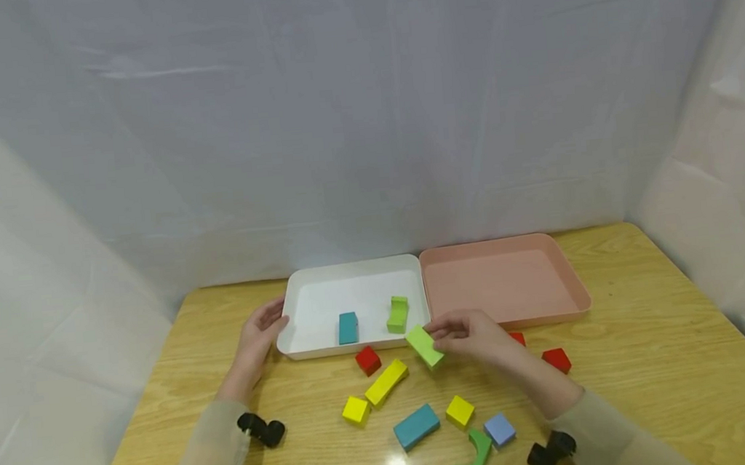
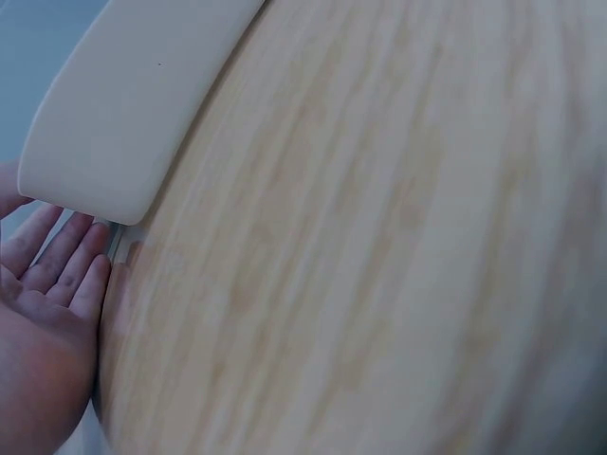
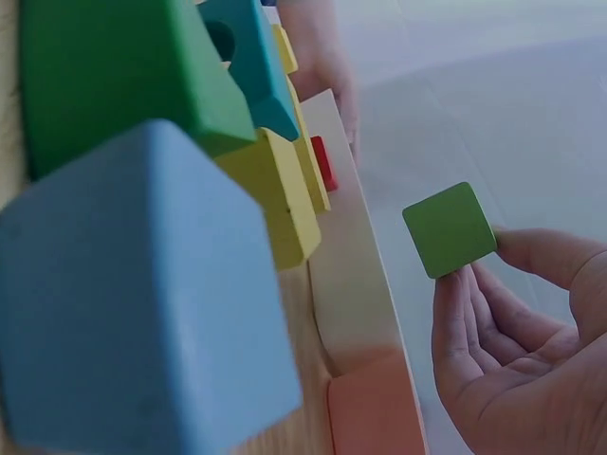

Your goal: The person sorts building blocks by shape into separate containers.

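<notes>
My right hand (image 1: 469,333) pinches a light green rectangular block (image 1: 424,346) between thumb and fingertips, raised near the front right corner of the white tray (image 1: 311,281). In the right wrist view the square end of this green block (image 3: 450,230) faces the camera. At the tray's left edge, my left hand (image 1: 264,334) rests with its thumb at the rim. The left wrist view shows its fingers (image 2: 59,261) loosely extended along the tray's outer side. Inside the tray lie a teal block (image 1: 348,328) and a light green notched block (image 1: 397,315).
A pink tray (image 1: 508,280) adjoins the white one. In front lie a red block (image 1: 368,361), a long yellow block (image 1: 386,382), yellow cubes (image 1: 356,410), a teal block (image 1: 417,427), a blue cube (image 1: 500,429) and a green arch (image 1: 474,459). Red blocks (image 1: 556,360) lie near the right forearm.
</notes>
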Demonstrator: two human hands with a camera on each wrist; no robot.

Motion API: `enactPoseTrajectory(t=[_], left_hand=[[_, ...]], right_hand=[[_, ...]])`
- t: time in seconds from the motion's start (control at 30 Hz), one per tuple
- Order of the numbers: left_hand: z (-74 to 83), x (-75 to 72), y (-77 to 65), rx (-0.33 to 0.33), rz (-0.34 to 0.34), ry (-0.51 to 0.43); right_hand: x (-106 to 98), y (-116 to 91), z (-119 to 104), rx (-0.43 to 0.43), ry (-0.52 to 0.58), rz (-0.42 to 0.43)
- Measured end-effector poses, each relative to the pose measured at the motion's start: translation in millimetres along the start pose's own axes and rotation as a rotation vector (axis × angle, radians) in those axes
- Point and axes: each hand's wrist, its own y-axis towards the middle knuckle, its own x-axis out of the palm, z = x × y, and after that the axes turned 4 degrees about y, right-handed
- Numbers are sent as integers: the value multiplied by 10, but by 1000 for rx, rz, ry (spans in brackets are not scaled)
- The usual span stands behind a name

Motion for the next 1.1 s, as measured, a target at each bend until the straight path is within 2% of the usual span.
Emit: enactPoseTrajectory(t=[0.37, 0.53, 0.73, 0.9, 1.1], left_hand=[[19, -10, -4, -6, -3, -6], [19, -8, -2, -3, -1, -1], [28, -20, 0, -3, -1, -3], [26, -24, 1, -5, -1, 0], [15, -31, 12, -10, -5, -10]], right_hand=[[1, 212, -67, -44, -36, 39], [28, 293, -101, -23, -50, 50], [74, 404, -149, 42, -47, 76], [111, 485, -160, 35, -49, 86], [147, 570, -154, 60, 12, 91]])
